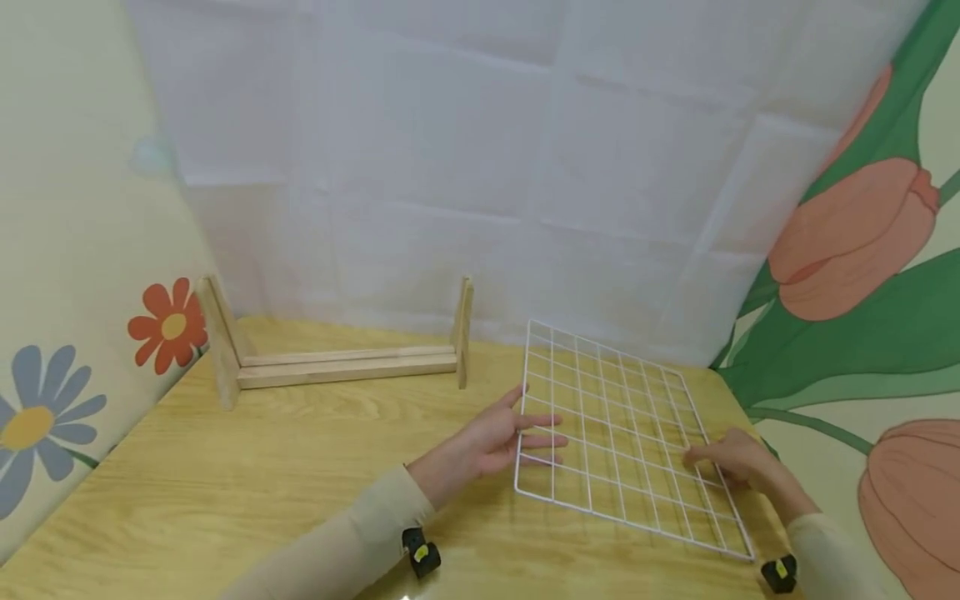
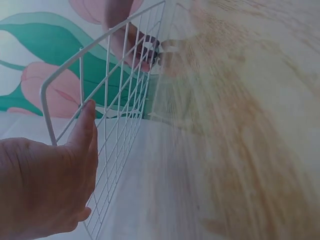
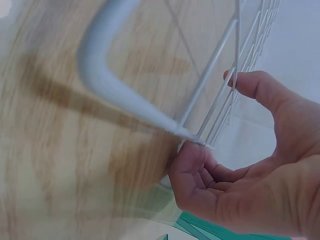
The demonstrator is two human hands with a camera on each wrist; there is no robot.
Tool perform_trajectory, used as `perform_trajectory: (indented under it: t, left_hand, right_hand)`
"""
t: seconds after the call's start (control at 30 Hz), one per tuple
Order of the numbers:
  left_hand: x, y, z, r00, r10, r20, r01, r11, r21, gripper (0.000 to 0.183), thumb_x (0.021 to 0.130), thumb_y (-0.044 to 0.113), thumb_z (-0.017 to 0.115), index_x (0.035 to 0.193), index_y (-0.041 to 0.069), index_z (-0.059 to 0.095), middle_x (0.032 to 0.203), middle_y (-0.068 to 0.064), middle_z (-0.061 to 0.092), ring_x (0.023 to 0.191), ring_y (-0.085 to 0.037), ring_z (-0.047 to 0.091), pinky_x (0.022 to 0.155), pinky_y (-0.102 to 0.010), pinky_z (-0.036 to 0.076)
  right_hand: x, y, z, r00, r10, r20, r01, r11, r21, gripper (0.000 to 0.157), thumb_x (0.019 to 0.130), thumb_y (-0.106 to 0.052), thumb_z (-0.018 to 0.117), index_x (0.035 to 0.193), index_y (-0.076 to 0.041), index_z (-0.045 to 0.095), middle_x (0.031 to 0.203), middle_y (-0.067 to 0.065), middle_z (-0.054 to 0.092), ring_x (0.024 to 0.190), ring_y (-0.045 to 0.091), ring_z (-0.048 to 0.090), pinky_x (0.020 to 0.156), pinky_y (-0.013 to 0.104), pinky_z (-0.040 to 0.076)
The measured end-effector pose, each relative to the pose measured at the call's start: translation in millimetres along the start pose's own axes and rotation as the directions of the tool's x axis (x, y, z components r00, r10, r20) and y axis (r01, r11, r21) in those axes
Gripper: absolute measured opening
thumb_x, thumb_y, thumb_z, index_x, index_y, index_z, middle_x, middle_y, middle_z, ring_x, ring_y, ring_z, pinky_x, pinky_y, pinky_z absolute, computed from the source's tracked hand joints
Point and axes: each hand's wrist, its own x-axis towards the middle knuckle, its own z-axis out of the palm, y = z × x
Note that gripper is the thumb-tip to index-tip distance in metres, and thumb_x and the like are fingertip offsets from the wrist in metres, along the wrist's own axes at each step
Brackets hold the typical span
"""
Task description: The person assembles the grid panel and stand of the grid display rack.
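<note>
A white wire grid panel [image 1: 622, 433] is held at a tilt above the table, its near edge toward me. At its left edge is my left hand [image 1: 498, 437], with straight fingers lying beneath the wires and showing through the gaps. The left wrist view shows those fingers [image 2: 86, 130] extended along the grid. My right hand [image 1: 738, 462] grips the opposite edge. In the right wrist view its fingers [image 3: 190, 165] curl against the edge wire, while the thumb [image 3: 250, 82] reaches the other face of the grid near a rounded corner.
A wooden stand [image 1: 348, 368] with two uprights and a low crossbar is on the left back of the wood-grain table [image 1: 300, 467]. A white cloth [image 1: 450, 167] hangs behind. Flower-painted walls [image 1: 847, 250] border both sides.
</note>
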Motion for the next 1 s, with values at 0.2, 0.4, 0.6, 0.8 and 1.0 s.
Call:
perform_trajectory:
  t: [0.2,0.4,0.6,0.8,1.0]
  left_hand:
    - [-4.8,0.3,1.4,0.999,0.037,-0.004,-0.037,0.999,0.012,0.078,0.104,-0.011,0.028,0.165,0.025,-0.006,0.151,-0.037,0.035,0.124,-0.056,0.051,0.097,-0.069,0.041]
    - [-6.9,5.5,2.1,0.996,0.090,-0.008,-0.089,0.994,0.065,0.078,0.103,-0.012,0.027,0.165,0.026,-0.001,0.150,-0.037,0.037,0.121,-0.054,0.054,0.097,-0.069,0.042]
    - [-8.0,9.4,-1.7,0.991,0.137,0.000,-0.136,0.986,0.101,0.078,0.102,-0.012,0.029,0.165,0.027,0.004,0.147,-0.034,0.043,0.122,-0.056,0.053,0.094,-0.069,0.045]
    - [-9.9,14.4,-6.5,0.984,0.174,0.023,-0.176,0.978,0.116,0.075,0.103,-0.009,0.029,0.164,0.030,0.010,0.147,-0.033,0.044,0.120,-0.055,0.054,0.095,-0.069,0.044]
    - [-11.5,24.6,-9.5,0.976,0.208,0.060,-0.214,0.969,0.124,0.074,0.103,-0.009,0.029,0.164,0.031,0.013,0.149,-0.033,0.042,0.120,-0.053,0.056,0.096,-0.068,0.043]
  right_hand:
    - [-3.9,-2.5,-2.5,1.000,-0.023,0.006,0.023,1.000,0.020,0.059,0.085,-0.027,0.081,0.053,-0.021,0.032,0.045,-0.008,0.027,0.042,0.008,0.022,0.043,0.026,0.030]
    - [-6.9,-12.9,-6.6,0.999,-0.047,-0.024,0.047,0.999,-0.001,0.058,0.090,-0.029,0.078,0.055,-0.021,0.032,0.047,-0.009,0.027,0.041,0.006,0.023,0.043,0.025,0.030]
    - [-14.0,-24.1,-8.8,0.995,-0.065,-0.071,0.068,0.997,0.040,0.056,0.089,-0.027,0.078,0.060,-0.020,0.030,0.053,-0.009,0.026,0.045,0.005,0.026,0.044,0.025,0.034]
    - [-16.6,-34.4,-10.3,0.986,-0.103,-0.130,0.111,0.992,0.063,0.062,0.088,-0.025,0.080,0.068,-0.018,0.022,0.058,-0.008,0.019,0.045,0.006,0.023,0.043,0.025,0.031]
    - [-20.3,-47.3,-14.8,0.974,-0.113,-0.196,0.106,0.993,-0.046,0.059,0.090,-0.039,0.078,0.092,0.001,0.035,0.081,0.011,0.037,0.060,0.017,0.044,0.056,0.033,0.041]
